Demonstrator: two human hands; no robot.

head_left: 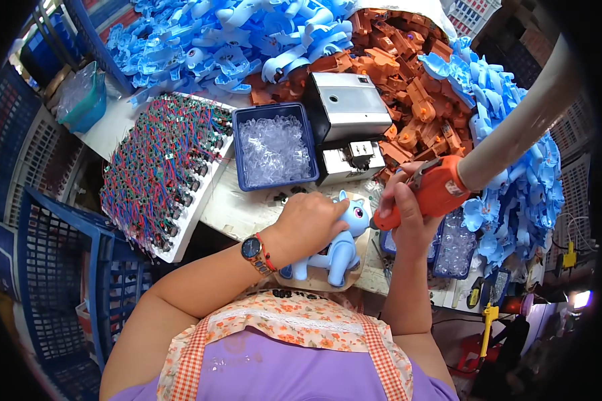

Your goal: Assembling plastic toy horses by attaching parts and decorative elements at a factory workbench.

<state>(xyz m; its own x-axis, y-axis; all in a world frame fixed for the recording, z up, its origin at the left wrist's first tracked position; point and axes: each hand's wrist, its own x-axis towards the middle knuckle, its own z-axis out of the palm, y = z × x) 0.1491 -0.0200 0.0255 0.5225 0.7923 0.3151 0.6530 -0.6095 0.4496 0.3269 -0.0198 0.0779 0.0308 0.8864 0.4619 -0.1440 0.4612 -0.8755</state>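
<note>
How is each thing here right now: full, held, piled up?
Left hand: holding blue toy animal
Right hand: gripping orange power tool
Blue toy animal: head and legs attached
Orange power tool: beside the toy; on or off unclear
Blue bin: full of clear pieces
White tray: covered in wired parts
Blue plastic shells: heaped
Orange-brown parts: piled
Watch: strapped on

White table (222, 217), packed! White tray (199, 199) L w/ wired bits (157, 160); blue bin (280, 184) ctr, clear pcs (274, 147); metal box (349, 100) just R; orange pcs (416, 100), lt-blue shells (214, 50) heaped behind.
</note>
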